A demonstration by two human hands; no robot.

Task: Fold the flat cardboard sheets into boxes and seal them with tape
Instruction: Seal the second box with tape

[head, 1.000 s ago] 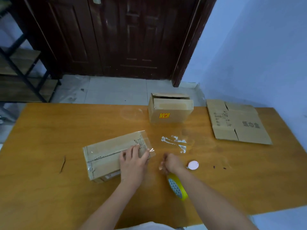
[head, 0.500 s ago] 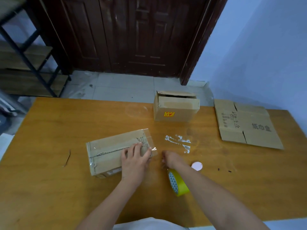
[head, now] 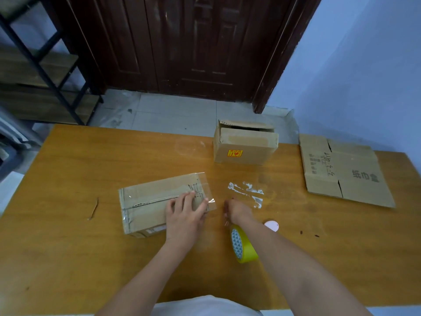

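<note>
The folded box (head: 157, 206) lies near the table's (head: 68, 258) middle, long axis running left to right, its right end angled slightly farther away. The left hand (head: 184, 215) rests flat on its right end, fingers straight, pressing clear tape (head: 206, 190) overhanging that end. Just right, the right hand (head: 237, 210) is curled; what it pinches is unclear. The yellow tape roll (head: 242, 245) hangs around that wrist.
</note>
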